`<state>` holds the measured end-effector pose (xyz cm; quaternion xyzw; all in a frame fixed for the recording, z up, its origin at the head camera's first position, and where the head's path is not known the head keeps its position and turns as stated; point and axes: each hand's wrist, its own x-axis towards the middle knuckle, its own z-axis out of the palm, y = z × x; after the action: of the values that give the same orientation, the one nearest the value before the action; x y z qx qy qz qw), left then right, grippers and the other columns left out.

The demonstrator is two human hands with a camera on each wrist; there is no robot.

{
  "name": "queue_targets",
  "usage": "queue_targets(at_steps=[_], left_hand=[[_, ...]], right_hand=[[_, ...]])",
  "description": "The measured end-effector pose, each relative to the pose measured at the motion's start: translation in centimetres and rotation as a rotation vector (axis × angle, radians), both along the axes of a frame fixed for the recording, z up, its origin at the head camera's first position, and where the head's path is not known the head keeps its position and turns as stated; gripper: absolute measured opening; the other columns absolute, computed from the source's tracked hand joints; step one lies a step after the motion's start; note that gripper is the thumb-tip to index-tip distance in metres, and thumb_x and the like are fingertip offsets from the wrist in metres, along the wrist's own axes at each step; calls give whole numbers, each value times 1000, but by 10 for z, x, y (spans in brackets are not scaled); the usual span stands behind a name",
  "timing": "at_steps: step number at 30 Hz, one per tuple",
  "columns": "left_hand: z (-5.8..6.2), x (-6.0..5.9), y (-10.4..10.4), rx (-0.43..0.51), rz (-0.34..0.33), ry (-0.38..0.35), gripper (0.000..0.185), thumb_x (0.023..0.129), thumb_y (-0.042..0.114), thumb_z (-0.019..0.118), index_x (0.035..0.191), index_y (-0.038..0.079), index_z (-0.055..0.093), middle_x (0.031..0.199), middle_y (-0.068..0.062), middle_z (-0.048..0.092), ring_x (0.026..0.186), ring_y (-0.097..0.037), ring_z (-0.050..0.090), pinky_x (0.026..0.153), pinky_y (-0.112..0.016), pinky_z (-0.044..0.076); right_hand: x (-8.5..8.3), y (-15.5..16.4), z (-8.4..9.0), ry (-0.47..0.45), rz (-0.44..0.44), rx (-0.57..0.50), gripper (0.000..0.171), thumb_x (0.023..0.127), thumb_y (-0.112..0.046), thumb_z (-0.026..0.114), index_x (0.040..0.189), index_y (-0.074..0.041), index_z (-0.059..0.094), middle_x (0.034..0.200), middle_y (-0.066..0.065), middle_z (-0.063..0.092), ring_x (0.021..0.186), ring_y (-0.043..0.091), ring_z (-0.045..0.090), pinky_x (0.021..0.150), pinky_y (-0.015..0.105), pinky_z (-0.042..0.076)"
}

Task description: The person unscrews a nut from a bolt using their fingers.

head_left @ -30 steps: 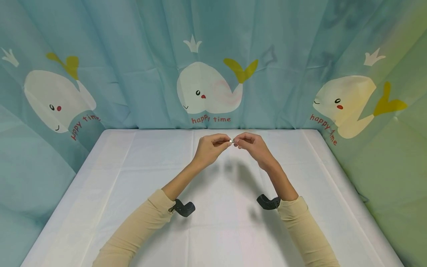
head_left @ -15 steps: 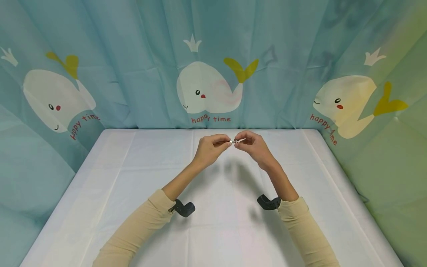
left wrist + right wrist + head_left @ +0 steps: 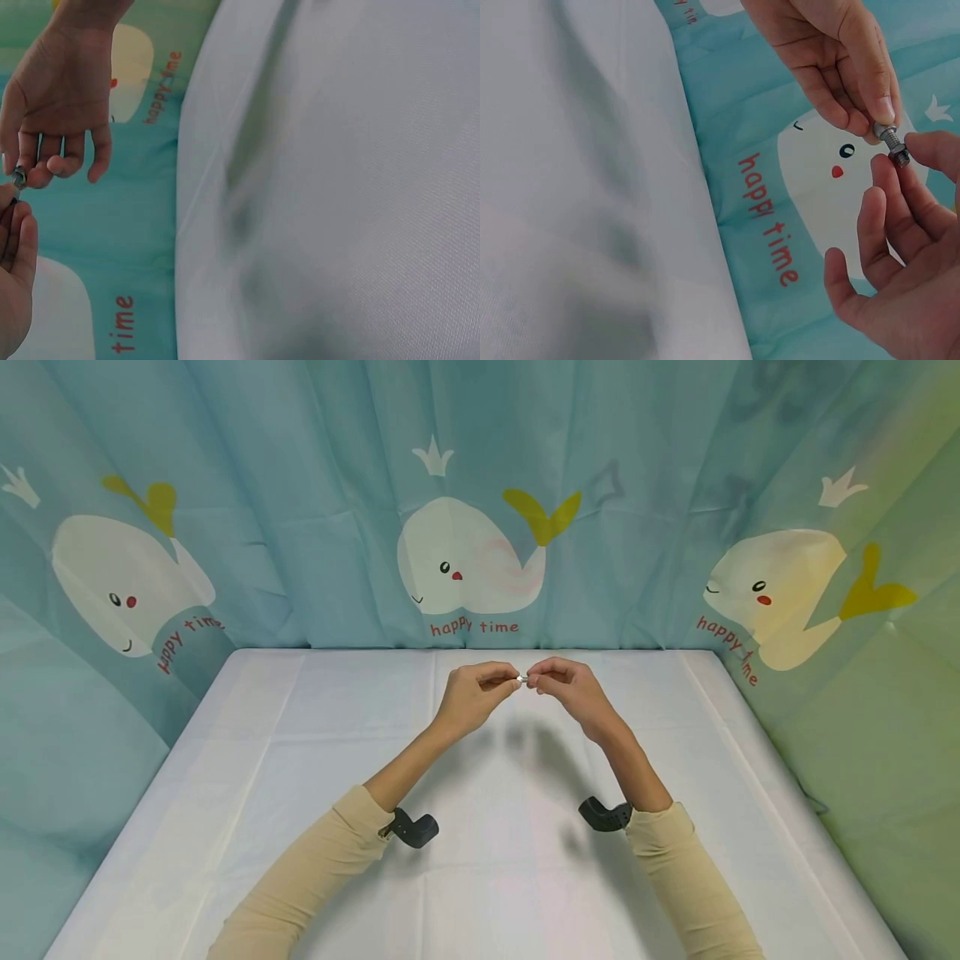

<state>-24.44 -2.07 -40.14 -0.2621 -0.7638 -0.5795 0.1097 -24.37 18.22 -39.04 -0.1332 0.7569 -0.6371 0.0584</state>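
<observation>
So both hands are raised above the white table (image 3: 300,793), meeting near its far edge with a small metal bolt (image 3: 887,136) between them. Left hand (image 3: 471,693) pinches the bolt's shank end between thumb and forefinger, other fingers curled; looks like it's just holding the part steady. Right hand (image 3: 567,687) has thumb and forefinger tips closed on a small dark nut (image 3: 900,157) sitting at the other end of the bolt, remaining fingers fanned loose, probably to leave room for twisting. In the right wrist view, nut and bolt are in line and touching; can't tell how far the threads are engaged. Held in mid-air, nothing rests on the cloth. Whale-print curtain (image 3: 480,510) hangs behind the table. Wrist cameras sit on both beige sleeves (image 3: 300,877).
</observation>
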Motion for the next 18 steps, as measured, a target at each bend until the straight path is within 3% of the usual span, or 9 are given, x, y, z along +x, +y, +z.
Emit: queue_targets(at_steps=[4,12,18], left_hand=[[1,1,0,-2,1,-4,8,92,6,73,97,2,76,90,-7,74,85,-17,72,78,-26,58],[2,1,-1,0,-8,-8,7,91,5,73,96,1,76,89,-7,74,84,-17,72,78,-27,58],[1,0,-1,6,-9,-8,7,91,4,73,96,1,76,90,-7,74,84,-16,72,78,-26,58]], right_hand=[[1,-1,1,17,3,-4,22,94,-9,64,111,5,64,108,20,66,98,25,62,91,37,51],[2,0,2,69,24,6,16,91,-5,68,105,2,65,102,10,66,89,20,64,83,33,53],[2,0,1,68,29,17,22,93,-8,67,112,2,62,109,10,63,95,21,63,88,36,51]])
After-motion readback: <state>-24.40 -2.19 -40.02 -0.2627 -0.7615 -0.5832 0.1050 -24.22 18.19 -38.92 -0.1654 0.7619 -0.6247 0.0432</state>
